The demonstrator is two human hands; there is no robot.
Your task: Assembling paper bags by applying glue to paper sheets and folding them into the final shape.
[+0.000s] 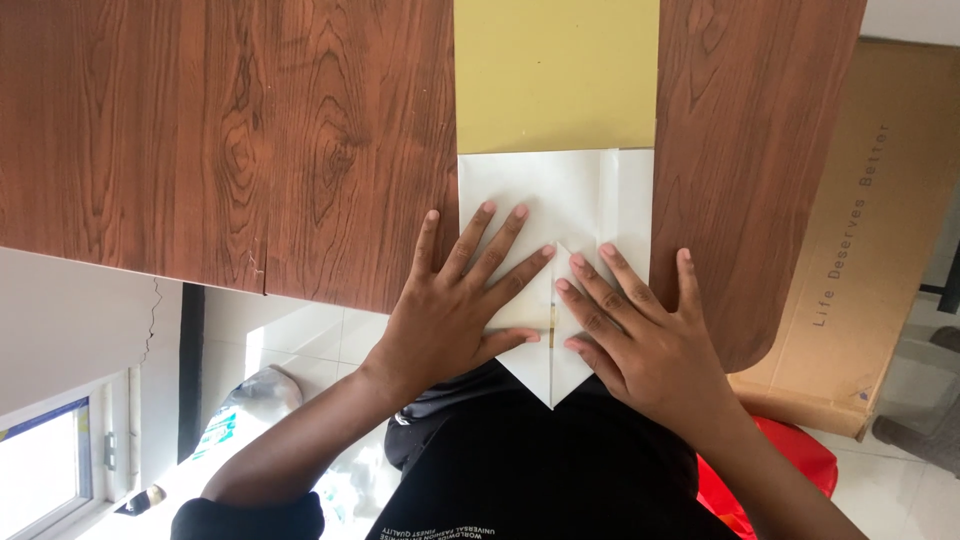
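Note:
A sheet of paper (560, 190), gold on its far part and white on the near part, lies on a brown wood-grain table (230, 140). Its near end is folded into a point that hangs over the table's edge. My left hand (455, 305) lies flat on the left flap, fingers spread. Pressing the right flap is my right hand (640, 335), also flat. The fingertips of both hands nearly meet at the centre crease.
A brown cardboard box (870, 230) stands to the right of the table. Something red (790, 460) sits on the floor beside it. White floor tiles, a plastic bag (245, 405) and a window frame (50, 470) show at lower left.

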